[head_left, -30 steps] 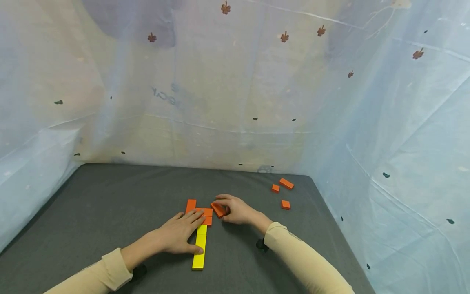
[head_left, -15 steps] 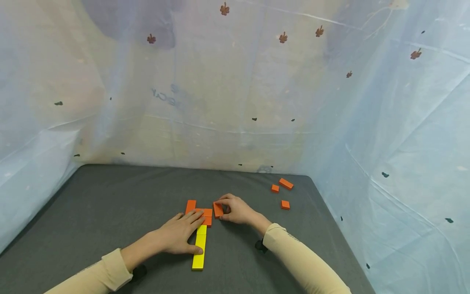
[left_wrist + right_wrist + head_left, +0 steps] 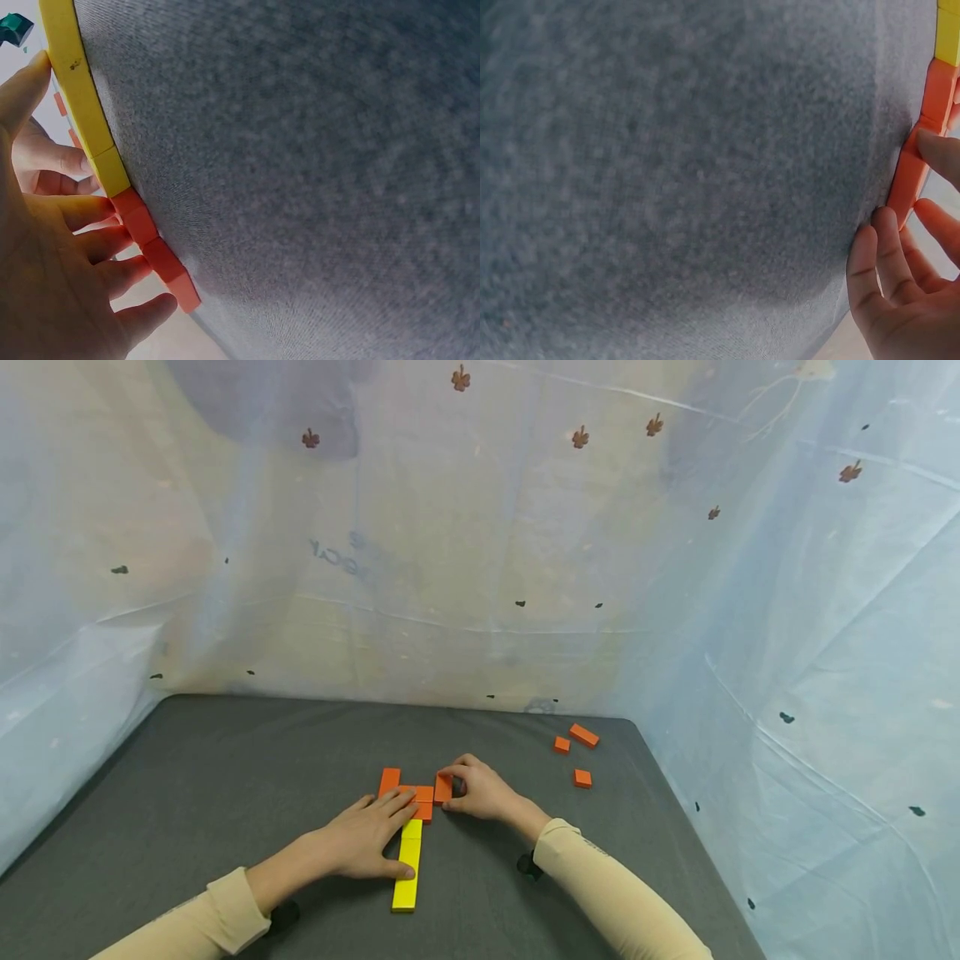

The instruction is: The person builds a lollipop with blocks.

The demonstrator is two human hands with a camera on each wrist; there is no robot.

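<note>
My left hand [image 3: 360, 843] lies spread over a flat row of blocks. Its fingertips rest on orange blocks [image 3: 424, 811], partly hidden beneath them, while the thumb touches the long yellow block [image 3: 404, 897] below. A short yellow block [image 3: 412, 829] joins that long one to the orange group. At the far left of the group stands an upright-lying orange block [image 3: 389, 781]. On the other side, my right hand [image 3: 486, 793] pinches an orange block [image 3: 442, 788] by its two ends between thumb and forefinger. That block lies lengthwise, its left side right at the orange group.
Toward the right back of the dark grey table [image 3: 247, 760] lie an oblong orange block [image 3: 584, 735] and two small orange blocks, one nearer the back [image 3: 562, 744] and one closer to me [image 3: 582, 778]. A pale plastic sheet [image 3: 420, 560] hangs behind and beside the table.
My right hand has turned the pinched orange block from a slant to straight and brought it left against the orange group. The left hand has stayed in place.
</note>
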